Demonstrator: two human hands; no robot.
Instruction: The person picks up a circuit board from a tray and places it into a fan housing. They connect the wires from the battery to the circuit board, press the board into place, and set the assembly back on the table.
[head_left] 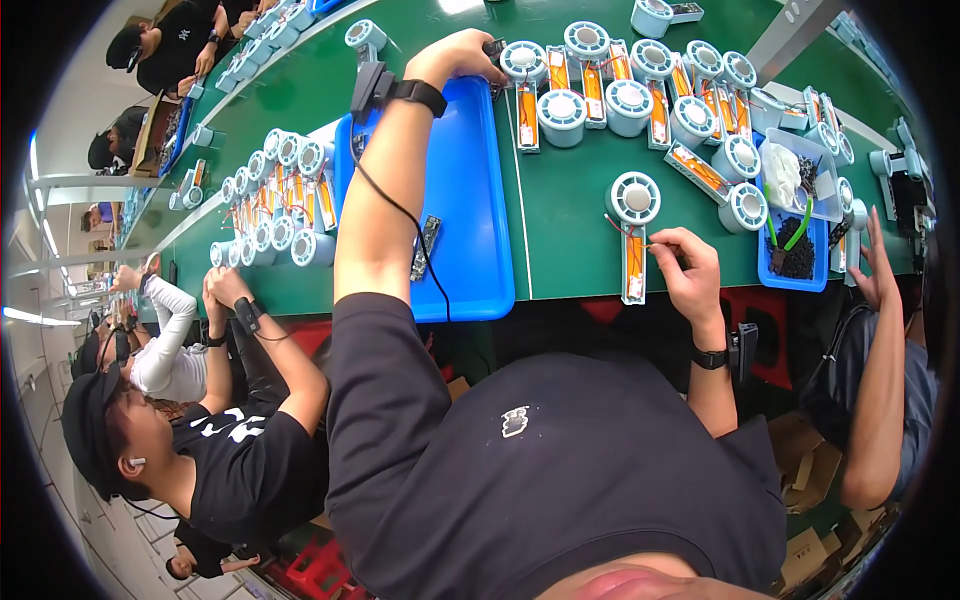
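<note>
My left hand (458, 58) reaches over the far end of a blue tray (470, 200), beside the nearest fan unit (523, 62). Its fingers are closed around a small dark piece (493, 48), whose kind I cannot make out. In the tray lies a narrow circuit board (426, 248), partly crossed by a black cable from my left wrist. In front of me a light-blue handheld fan (634, 198) lies with its handle open toward me, showing an orange battery (635, 255) and thin wires. My right hand (690, 268) is at the handle's right side, thumb and forefinger pinched on a thin wire.
Several similar open fans (628, 105) stand in rows at the back right; another group (275, 190) is at the left. A blue bin (795, 255) with small black parts and green-handled tweezers or pliers stands right, below a clear container (815, 180). Co-workers sit on both sides.
</note>
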